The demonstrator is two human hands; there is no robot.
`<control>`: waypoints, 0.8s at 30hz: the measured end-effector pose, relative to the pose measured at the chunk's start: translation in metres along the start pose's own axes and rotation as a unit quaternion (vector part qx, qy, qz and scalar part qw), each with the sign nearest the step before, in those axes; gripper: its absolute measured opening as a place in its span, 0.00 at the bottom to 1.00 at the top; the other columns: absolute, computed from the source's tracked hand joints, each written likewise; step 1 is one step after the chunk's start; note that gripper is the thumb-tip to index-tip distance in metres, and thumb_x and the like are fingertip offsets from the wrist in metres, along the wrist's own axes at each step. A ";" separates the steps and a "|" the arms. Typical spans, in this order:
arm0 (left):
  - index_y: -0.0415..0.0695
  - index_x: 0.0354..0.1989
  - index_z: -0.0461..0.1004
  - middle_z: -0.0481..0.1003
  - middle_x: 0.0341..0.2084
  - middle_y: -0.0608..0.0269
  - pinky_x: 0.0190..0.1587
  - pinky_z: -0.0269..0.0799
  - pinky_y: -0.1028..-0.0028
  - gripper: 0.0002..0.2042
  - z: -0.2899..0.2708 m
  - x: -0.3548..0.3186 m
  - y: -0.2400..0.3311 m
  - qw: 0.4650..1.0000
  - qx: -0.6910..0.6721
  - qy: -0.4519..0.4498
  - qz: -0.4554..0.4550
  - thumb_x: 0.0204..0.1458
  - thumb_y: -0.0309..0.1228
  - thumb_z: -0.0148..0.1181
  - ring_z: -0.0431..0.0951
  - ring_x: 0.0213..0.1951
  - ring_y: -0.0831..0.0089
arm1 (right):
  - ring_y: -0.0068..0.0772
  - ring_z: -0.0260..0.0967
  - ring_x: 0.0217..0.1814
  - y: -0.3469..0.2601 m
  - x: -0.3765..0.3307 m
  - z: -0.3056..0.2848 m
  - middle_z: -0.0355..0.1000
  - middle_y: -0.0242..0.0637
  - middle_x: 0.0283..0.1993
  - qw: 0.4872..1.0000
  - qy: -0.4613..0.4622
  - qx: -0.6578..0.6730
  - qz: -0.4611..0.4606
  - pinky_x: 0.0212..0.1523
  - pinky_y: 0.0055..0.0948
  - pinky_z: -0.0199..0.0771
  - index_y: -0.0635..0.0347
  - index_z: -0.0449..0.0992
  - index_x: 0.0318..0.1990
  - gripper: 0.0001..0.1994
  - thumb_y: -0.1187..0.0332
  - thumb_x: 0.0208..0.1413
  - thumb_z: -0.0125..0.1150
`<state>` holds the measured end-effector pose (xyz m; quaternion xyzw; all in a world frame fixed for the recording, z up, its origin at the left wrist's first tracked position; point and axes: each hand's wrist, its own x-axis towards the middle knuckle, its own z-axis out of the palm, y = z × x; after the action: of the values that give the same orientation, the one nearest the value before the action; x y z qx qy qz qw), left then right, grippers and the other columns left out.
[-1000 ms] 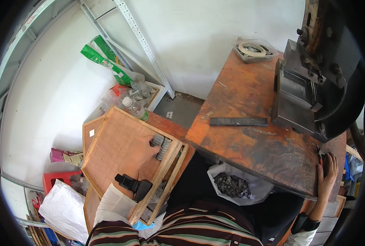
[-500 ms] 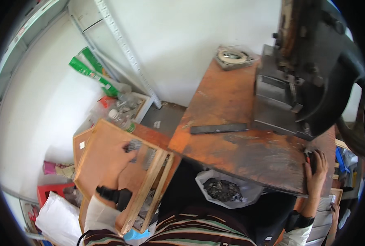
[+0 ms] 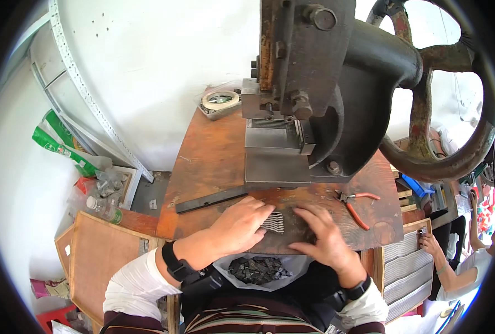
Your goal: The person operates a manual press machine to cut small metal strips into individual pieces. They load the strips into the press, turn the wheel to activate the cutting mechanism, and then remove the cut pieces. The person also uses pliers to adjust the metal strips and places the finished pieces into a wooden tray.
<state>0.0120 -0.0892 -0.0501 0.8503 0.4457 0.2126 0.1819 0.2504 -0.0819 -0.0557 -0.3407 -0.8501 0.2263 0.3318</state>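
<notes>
My left hand (image 3: 239, 225) is closed on a small bundle of ribbed grey metal strips (image 3: 273, 222) at the front of the wooden table (image 3: 203, 161). The strips show past its fingertips, on or just above the tabletop. To the right of the strips, my right hand (image 3: 325, 236) is open and empty, fingers spread and curved toward the bundle. Red-handled pliers (image 3: 360, 217) lie on the table beyond my right hand. Left of the strips, a dark flat metal bar (image 3: 211, 199) rests near my left hand.
A heavy hand press (image 3: 308, 61) with a large wheel (image 3: 422, 111) stands on the table. A bag of dark scraps (image 3: 258, 271) hangs below the front edge. A wooden tray (image 3: 105, 253) is at left. Tape rolls (image 3: 220, 100) sit behind. Another person's hand (image 3: 432, 243) touches a rack at right.
My left hand has come from the wooden tray to the table with the grey strips. My right hand has left the pliers and moved left. The view has turned right.
</notes>
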 end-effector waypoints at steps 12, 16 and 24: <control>0.37 0.51 0.70 0.69 0.46 0.49 0.52 0.66 0.59 0.26 0.018 -0.028 0.004 0.973 -0.057 0.212 -0.072 0.40 0.26 0.68 0.69 0.48 0.50 | 0.49 0.65 0.52 -0.006 0.024 0.031 0.73 0.44 0.45 1.000 -0.004 -0.026 0.015 0.56 0.42 0.64 0.60 0.73 0.51 0.26 0.72 0.40 0.70; 0.37 0.50 0.70 0.72 0.42 0.51 0.50 0.66 0.58 0.25 0.023 -0.035 -0.002 0.981 0.027 0.190 0.003 0.41 0.29 0.67 0.70 0.47 0.51 | 0.50 0.66 0.51 -0.008 0.024 0.031 0.74 0.44 0.45 0.998 0.006 -0.056 -0.021 0.55 0.42 0.65 0.59 0.74 0.51 0.25 0.72 0.40 0.70; 0.38 0.48 0.72 0.70 0.49 0.50 0.51 0.65 0.57 0.24 0.023 -0.033 -0.001 0.976 0.050 0.212 -0.012 0.40 0.31 0.68 0.68 0.50 0.51 | 0.52 0.64 0.53 -0.016 0.023 0.035 0.70 0.44 0.51 0.987 0.013 -0.155 -0.037 0.54 0.44 0.65 0.55 0.76 0.51 0.24 0.72 0.41 0.69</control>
<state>0.0060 -0.1191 -0.0765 0.7884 0.4947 0.3632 0.0426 0.2062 -0.0812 -0.0606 -0.3595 -0.8823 0.0753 0.2943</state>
